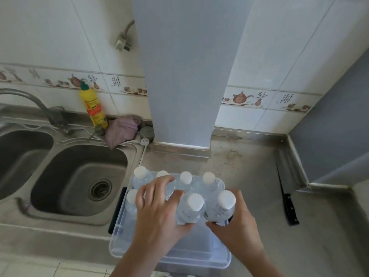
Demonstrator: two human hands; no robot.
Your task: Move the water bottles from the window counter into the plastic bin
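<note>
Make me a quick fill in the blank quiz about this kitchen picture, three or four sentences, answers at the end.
1. Each hand, left and right, holds one water ____.
2. The clear plastic bin sits on the counter to the right of the ____.
3. Every bottle cap in view, like this one, is coloured ____.
4. The yellow bottle stands next to a crumpled purple ____.

Answers: bottle; sink; white; cloth

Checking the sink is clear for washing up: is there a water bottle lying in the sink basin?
No, the sink basin holds only its drain strainer.
</note>
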